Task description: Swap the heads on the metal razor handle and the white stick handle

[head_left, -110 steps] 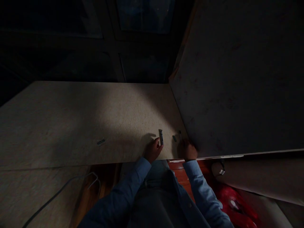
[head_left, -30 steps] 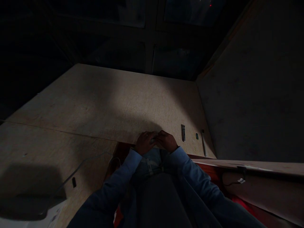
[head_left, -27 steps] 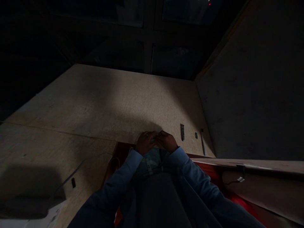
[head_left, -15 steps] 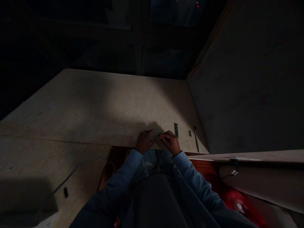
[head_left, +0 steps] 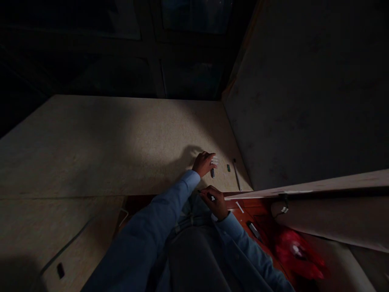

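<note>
My left hand (head_left: pixel 203 163) reaches across to the right, low over the tabletop, its thumb and forefinger apart. Between and just below these fingers lies a small narrow tool (head_left: pixel 212 173) with metallic and dark parts; its upper end is partly hidden, so its kind is unclear. Nearer my body, my right hand (head_left: pixel 216 203) is closed in a pinch at the table's front edge. From its fingertips sticks out a small thin dark piece (head_left: pixel 199 191), too dim to name. A small green rectangular piece (head_left: pixel 228 167) lies right of my left hand, beside a thin rod-like tool (head_left: pixel 237 176).
The pale tabletop (head_left: pixel 146 146) meets a tall panel (head_left: pixel 304 101) on the right. A second pale surface (head_left: pixel 91 239) at lower left bears a cable (head_left: pixel 68 245) and a small black object (head_left: pixel 60 270). Red plastic (head_left: pixel 299 251) lies at lower right.
My left hand has moved away from my right hand, forward and right to the narrow tool. The right hand has drawn back toward my body, keeping its pinch. The view has shifted right.
</note>
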`<state>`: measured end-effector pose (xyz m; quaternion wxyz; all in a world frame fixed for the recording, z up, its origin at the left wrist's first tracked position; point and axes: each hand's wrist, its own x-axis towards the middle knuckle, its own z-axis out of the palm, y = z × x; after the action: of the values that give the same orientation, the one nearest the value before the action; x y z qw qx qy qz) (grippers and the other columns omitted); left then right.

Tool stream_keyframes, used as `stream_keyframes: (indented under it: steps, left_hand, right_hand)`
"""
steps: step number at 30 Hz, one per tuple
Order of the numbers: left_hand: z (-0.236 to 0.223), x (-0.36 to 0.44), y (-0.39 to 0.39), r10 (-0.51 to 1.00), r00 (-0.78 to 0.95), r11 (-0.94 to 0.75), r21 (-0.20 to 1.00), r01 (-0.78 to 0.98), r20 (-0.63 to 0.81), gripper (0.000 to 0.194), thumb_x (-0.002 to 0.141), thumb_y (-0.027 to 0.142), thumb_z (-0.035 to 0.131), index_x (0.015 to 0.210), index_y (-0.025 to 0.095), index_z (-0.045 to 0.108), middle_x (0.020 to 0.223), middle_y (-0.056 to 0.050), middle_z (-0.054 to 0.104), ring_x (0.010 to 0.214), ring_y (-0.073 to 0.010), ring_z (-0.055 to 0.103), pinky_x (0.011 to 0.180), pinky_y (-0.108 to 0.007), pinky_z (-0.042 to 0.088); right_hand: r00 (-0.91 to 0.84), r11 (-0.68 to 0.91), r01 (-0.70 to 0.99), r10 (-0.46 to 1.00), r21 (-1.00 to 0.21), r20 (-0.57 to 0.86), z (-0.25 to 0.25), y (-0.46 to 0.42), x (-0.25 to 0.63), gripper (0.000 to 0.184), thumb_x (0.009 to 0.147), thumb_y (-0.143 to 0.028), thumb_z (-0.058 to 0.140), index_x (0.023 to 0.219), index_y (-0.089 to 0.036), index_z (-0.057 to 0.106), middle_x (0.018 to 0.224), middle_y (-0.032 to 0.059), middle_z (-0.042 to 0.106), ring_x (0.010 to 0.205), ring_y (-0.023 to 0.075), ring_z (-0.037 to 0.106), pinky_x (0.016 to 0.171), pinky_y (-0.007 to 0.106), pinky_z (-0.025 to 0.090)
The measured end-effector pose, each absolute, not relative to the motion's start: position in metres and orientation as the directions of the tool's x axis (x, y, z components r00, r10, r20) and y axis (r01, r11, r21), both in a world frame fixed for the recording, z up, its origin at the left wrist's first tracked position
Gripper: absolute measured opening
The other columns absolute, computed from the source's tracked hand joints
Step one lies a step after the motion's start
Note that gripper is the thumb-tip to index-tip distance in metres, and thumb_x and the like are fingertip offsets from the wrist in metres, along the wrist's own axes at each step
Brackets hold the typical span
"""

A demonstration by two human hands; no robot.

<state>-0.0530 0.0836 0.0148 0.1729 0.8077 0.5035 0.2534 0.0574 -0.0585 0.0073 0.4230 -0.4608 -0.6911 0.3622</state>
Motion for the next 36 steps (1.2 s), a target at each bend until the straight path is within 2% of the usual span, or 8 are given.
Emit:
stream_keyframes:
  steps: [5,13,20,22,24,27,30,36]
  left_hand:
    - [0.007,-0.013,0.097,0.882,0.431,-0.467,0.473,0.747,0.190,0.057,0.074,0.039,0.080,0.123,0.018,0.061,0.104,-0.013,0.068,0.110,-0.0302,0.056,0.091,-0.042,0.043]
    - [-0.009,0.006,0.103,0.869,0.470,-0.487,0.429,0.761,0.154,0.052,0.072,0.041,0.081,0.117,0.021,0.062,0.103,-0.013,0.069,0.116,-0.0326,0.052,0.095,-0.049,0.035]
    - [-0.002,-0.008,0.097,0.886,0.421,-0.463,0.437,0.771,0.196,0.045,0.088,0.043,0.062,0.127,0.020,0.057,0.115,-0.013,0.068,0.122,-0.0295,0.050,0.099,-0.047,0.034]
    - [0.006,-0.017,0.094,0.923,0.328,-0.384,0.431,0.817,0.201,0.042,0.091,0.039,0.057,0.128,0.019,0.057,0.118,-0.013,0.067,0.121,-0.0281,0.051,0.100,-0.044,0.035]
    - [0.013,-0.024,0.092,0.971,0.188,-0.235,0.437,0.868,0.149,0.038,0.091,0.038,0.056,0.124,0.018,0.059,0.119,-0.013,0.067,0.118,-0.0273,0.054,0.098,-0.041,0.038]
    - [0.017,-0.030,0.088,0.998,0.038,-0.009,0.462,0.887,-0.052,0.042,0.085,0.048,0.061,0.113,0.016,0.063,0.113,-0.015,0.068,0.108,-0.0279,0.061,0.088,-0.038,0.046]
    - [0.015,-0.030,0.086,0.975,-0.009,0.126,0.520,0.845,-0.222,0.048,0.076,0.052,0.069,0.107,0.016,0.065,0.110,-0.017,0.069,0.105,-0.0320,0.064,0.084,-0.039,0.048]
    - [0.012,-0.027,0.090,0.956,-0.058,0.240,0.652,0.720,-0.287,0.017,0.071,0.027,0.071,0.084,0.018,0.069,0.103,-0.018,0.071,0.107,-0.0351,0.064,0.088,-0.042,0.046]
  right_hand:
    - [-0.159,0.290,0.352,0.956,-0.890,0.248,0.005,-0.058,0.078,0.024,0.090,-0.039,0.063,0.081,-0.019,0.071,0.070,0.0028,0.062,0.061,0.0148,0.056,0.055,0.026,0.045]
    - [-0.075,0.238,0.366,0.971,-0.900,0.227,0.001,-0.048,0.114,0.022,0.089,-0.039,0.066,0.084,-0.019,0.072,0.072,0.0032,0.063,0.063,0.0151,0.057,0.055,0.025,0.045]
    - [-0.013,0.196,0.362,0.978,-0.911,0.206,0.007,-0.037,0.126,0.027,0.090,-0.043,0.063,0.083,-0.019,0.072,0.073,0.0035,0.063,0.061,0.0147,0.056,0.057,0.027,0.045]
    - [0.006,0.194,0.355,0.978,-0.914,0.210,0.009,-0.034,0.129,0.026,0.089,-0.042,0.064,0.083,-0.018,0.072,0.073,0.0034,0.063,0.062,0.0149,0.056,0.057,0.027,0.044]
    - [0.027,0.195,0.353,0.975,-0.915,0.218,0.010,-0.031,0.133,0.024,0.088,-0.041,0.065,0.083,-0.019,0.072,0.072,0.0029,0.062,0.062,0.0152,0.056,0.057,0.027,0.044]
    - [0.058,0.188,0.347,0.973,-0.919,0.221,0.011,-0.027,0.138,0.022,0.087,-0.040,0.067,0.082,-0.019,0.072,0.072,0.0025,0.062,0.063,0.0154,0.057,0.057,0.027,0.044]
    - [0.069,0.187,0.346,0.972,-0.919,0.224,0.013,-0.022,0.141,0.019,0.086,-0.037,0.067,0.083,-0.019,0.072,0.074,0.0024,0.062,0.064,0.0152,0.057,0.058,0.027,0.045]
    - [0.079,0.218,0.360,0.962,-0.907,0.262,0.021,-0.012,0.143,0.017,0.087,-0.036,0.067,0.084,-0.020,0.071,0.077,0.0025,0.061,0.067,0.0155,0.057,0.059,0.027,0.045]
